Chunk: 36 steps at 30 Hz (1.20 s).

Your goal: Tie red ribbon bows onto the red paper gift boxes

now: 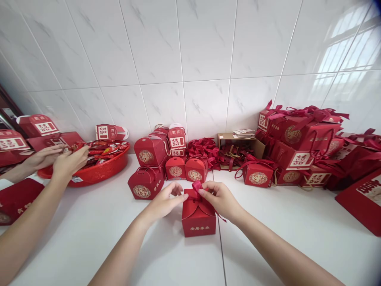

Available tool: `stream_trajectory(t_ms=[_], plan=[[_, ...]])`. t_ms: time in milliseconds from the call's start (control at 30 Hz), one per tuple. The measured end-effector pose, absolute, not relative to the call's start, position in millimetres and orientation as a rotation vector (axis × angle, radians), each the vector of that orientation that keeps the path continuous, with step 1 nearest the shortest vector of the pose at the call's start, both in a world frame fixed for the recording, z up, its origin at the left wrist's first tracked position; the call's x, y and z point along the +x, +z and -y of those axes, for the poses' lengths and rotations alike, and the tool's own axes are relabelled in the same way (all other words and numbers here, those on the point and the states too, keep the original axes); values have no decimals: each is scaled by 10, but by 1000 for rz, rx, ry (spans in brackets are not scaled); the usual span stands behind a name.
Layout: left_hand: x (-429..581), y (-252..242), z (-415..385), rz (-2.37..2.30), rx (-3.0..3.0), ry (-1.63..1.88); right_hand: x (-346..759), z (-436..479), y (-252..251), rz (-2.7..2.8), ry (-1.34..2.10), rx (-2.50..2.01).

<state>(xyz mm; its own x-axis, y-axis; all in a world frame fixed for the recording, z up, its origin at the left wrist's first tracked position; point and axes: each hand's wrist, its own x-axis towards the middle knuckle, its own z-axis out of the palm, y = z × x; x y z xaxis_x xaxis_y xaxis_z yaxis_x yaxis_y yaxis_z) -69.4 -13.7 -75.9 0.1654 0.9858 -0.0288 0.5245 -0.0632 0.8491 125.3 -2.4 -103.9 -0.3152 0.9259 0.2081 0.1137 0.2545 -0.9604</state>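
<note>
A red gift box (199,222) with gold lettering stands upright in front of me, its petal-shaped top flaps folded together. On top of it sits a dark red ribbon (197,188), tied in a bow or loop, with one tail hanging at the right. My right hand (220,200) pinches this ribbon between thumb and fingers. At the box's upper left, my left hand (166,202) has its thumb and curved fingers apart, the thumb tip beside the ribbon; no grip on anything shows.
Several red boxes (145,182) stand behind mine, near a pile of ribbons (204,153) and an open carton (258,147). Ribboned boxes (297,135) are stacked at right. On the left, another person's hands (70,159) work over a red basket (98,172) of packets.
</note>
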Motion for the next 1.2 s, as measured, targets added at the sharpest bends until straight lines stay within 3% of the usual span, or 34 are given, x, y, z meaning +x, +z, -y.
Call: stream_trajectory(t_ms=[133,233,467,733,933,1200], plan=[[-769,-903,91,-1385,1458,608,1249,37,-1067,1689,1240,-827],[-840,-915,77,-1305,1441,706,1215,46,-1085,1689,1241,-824],[-694,-534,185,-1104,1531,832,1087,115,-1077,1724,842,-1129],[-353,-272,116,-975,1675,964,1154,158,-1051,1894,754,-943],[-497,-499,125,-1153,1732,1007,1161,95,-1110,1787,1004,-914],[-592,-918,167,-1246,1833,1085,1124,92,-1168,1569,1049,-977]])
